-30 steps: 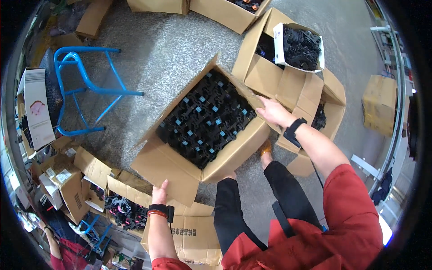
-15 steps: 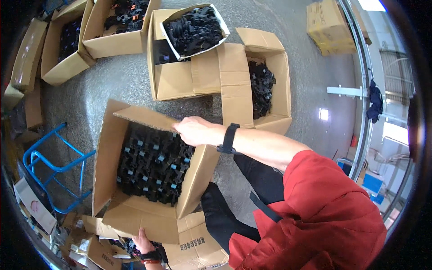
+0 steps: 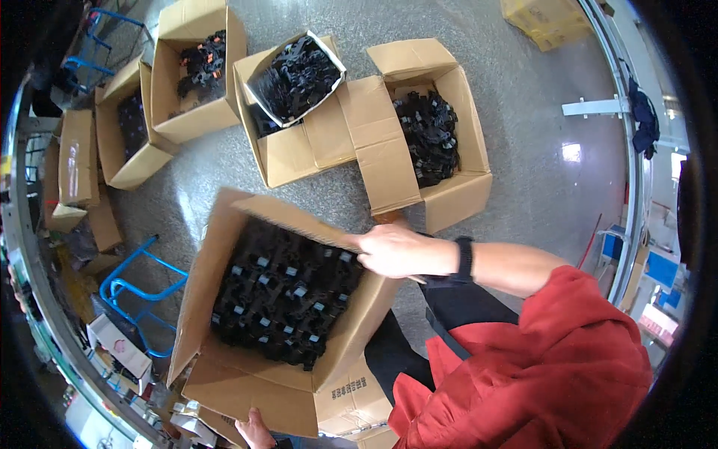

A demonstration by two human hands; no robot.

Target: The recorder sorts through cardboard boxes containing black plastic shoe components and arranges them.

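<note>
A large open cardboard box [image 3: 355,329] stands before me, packed with rows of black plastic parts [image 3: 277,299] that carry small light-blue pieces. My right hand [image 3: 396,253] grips the box's upper rim at its corner, fingers closed round the cardboard. At the bottom of the view, my left hand [image 3: 254,431] holds the outer edge of the folded-out lower flap [image 3: 250,385]. Its thumb lies on top of the flap; its other fingers are mostly hidden beneath. Under that flap, another cardboard surface [image 3: 351,393] shows.
Ahead stands an open box [image 3: 456,202] of black parts. Beside it, a white-edged carton [image 3: 336,78] of black parts rests on another box [image 3: 325,146]. More boxes [image 3: 194,123] line the upper left. A blue metal frame [image 3: 134,288] stands left. A metal rail [image 3: 632,179] runs along the right.
The box of parts and both my hands appear further right and lower in the view. The surrounding boxes have shifted too, as the view turned. Both hands keep their hold on the cardboard.
</note>
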